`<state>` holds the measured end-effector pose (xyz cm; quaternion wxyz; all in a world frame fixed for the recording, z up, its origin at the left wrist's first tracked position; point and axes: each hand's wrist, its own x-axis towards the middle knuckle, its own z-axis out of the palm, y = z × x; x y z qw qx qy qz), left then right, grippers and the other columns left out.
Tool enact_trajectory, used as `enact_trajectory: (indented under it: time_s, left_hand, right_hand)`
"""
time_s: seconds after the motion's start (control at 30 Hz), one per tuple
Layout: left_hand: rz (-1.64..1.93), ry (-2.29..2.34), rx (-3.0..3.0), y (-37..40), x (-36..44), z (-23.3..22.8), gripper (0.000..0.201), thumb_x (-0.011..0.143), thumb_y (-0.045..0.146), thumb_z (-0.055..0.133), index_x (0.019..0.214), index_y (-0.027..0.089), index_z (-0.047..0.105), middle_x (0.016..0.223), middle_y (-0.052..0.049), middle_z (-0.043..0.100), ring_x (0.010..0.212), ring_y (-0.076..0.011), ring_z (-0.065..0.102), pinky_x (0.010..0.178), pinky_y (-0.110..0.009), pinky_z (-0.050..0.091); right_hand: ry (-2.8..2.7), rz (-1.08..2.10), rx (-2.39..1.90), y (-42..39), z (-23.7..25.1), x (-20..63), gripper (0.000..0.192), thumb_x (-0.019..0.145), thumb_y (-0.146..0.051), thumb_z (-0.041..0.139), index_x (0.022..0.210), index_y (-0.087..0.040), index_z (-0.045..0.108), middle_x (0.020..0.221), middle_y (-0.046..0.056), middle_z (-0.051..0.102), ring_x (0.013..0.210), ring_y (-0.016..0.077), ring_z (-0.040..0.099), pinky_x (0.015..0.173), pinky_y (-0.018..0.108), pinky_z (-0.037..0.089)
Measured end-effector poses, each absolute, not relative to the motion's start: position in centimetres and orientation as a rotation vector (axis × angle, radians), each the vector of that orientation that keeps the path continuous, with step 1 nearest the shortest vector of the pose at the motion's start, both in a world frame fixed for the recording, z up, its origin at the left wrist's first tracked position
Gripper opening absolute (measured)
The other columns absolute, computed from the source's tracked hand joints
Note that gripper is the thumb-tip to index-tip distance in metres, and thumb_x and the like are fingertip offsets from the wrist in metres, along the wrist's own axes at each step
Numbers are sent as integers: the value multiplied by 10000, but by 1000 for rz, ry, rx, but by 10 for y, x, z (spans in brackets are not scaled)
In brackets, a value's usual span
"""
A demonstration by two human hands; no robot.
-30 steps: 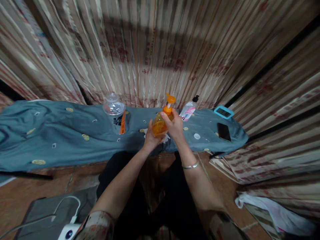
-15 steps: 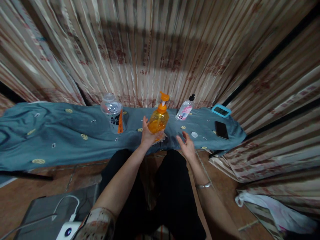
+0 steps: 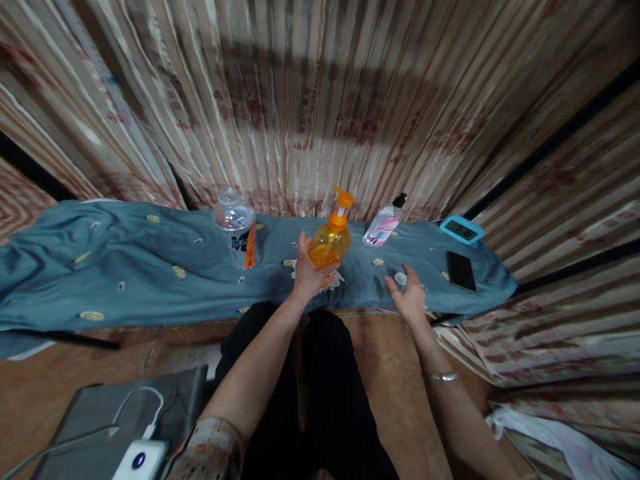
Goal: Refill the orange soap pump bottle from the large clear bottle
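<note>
- The counter (image 3: 150, 287), draped in a loose, rumpled blue cloth (image 3: 60, 267), runs along the striped curtain; the folds give an uneven footing, so in my judgement anything tall set down on them could tip.
- The orange pump bottle (image 3: 330, 241) is upright, lifted just above the cloth near the counter's middle, about a third full of orange liquid.
- The left hand (image 3: 309, 270) wraps its lower body from the left, fingers curled round it in a one-handed grip. With the pump head well above the hold, the bottle could tilt or slide in a loosening palm.
- The right hand (image 3: 411, 297) is apart from the bottle, to its right, fingers spread and holding nothing, hovering just beside a small white cap (image 3: 400, 278); a careless sweep there could knock the cap off the edge.
- Behind stand a clear jar (image 3: 233, 217) left of the bottle and a small clear pump bottle (image 3: 383, 225) to its right.
- A black phone (image 3: 461, 271) and a blue-framed clock (image 3: 461, 229) lie at the far right end.
</note>
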<state>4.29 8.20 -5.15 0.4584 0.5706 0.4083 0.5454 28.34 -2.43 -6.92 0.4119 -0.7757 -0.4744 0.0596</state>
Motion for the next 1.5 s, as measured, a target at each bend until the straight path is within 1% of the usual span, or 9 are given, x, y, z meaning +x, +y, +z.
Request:
enact_trajectory:
  time_s: [0.17,0.43,0.6,0.7,0.77,0.93,1.23,1.4,1.5]
  left_hand:
    - [1374,901,1342,80,49,-53,1234,544,267,956,1550,284,242,1427,-119,548,1294,-284,590,1140,-472,452]
    - [1312,964,1357,79,43,-48,1184,494,288,972,1504,240,357,1375,-114,591,1292,-309,590,1151,-494,442]
    - [1287,1033,1394,78,38,-43,859,530,187,913,1313,207,559,1279,-96,679,1214,-299,645,1104,-481,482]
    - [1253,1060,1383,76,38,-39,626,559,214,894,1129,186,635,1105,-70,738,1039,-270,704,989,-447,542]
    - [1267,1077,1361,75,38,-36,567,555,230,895,1060,193,641,1026,-46,747,954,-250,712,915,-414,561]
    - [1363,1081,1316,82,32,-32,541,528,275,901,994,203,636,926,-9,737,854,-212,699,821,-355,564]
    - [1497,1170,1276,104,0,-23,632,508,271,901,1075,206,628,1003,-16,744,908,-207,706,852,-336,566]
    - [1497,1165,1203,102,-5,-23,616,512,198,877,1071,206,619,1008,-19,751,902,-197,711,849,-328,575]
    - [1469,1117,1195,101,-2,-28,643,521,227,884,1107,207,620,1026,-24,757,911,-208,714,861,-354,577]
  right_hand:
    - [-1534,399,-1659,15,-58,217,581,925,-433,678,1434,-213,505,1451,124,546,1276,290,578,1057,551,497]
    - [-1548,544,-1555,44,-65,162,397,948,-408,654,1265,-175,606,1211,83,659,1011,200,671,875,418,585]
    - [-1483,544,-1603,34,-74,156,412,948,-412,652,1282,-178,596,1213,84,658,1012,202,672,876,420,584]
    - [-1480,543,-1621,24,-82,158,455,941,-419,660,1325,-188,579,1316,103,622,1120,237,648,948,471,563]
    - [-1484,530,-1642,18,-87,161,493,939,-420,660,1367,-198,555,1401,116,575,1215,268,609,1011,516,530]
    - [-1502,480,-1748,21,-95,170,524,941,-419,655,1405,-209,532,1480,124,514,1305,300,549,1070,565,480]
    - [-1581,474,-1830,58,-100,131,470,945,-427,649,1352,-204,575,1449,116,541,1288,288,558,1067,553,480]
    - [-1513,540,-1749,59,-98,132,370,961,-416,630,1260,-198,623,1320,98,621,1151,231,628,984,473,543]
    - [-1364,558,-1680,53,-94,151,366,962,-418,631,1248,-190,622,1262,90,642,1073,210,652,920,434,571]
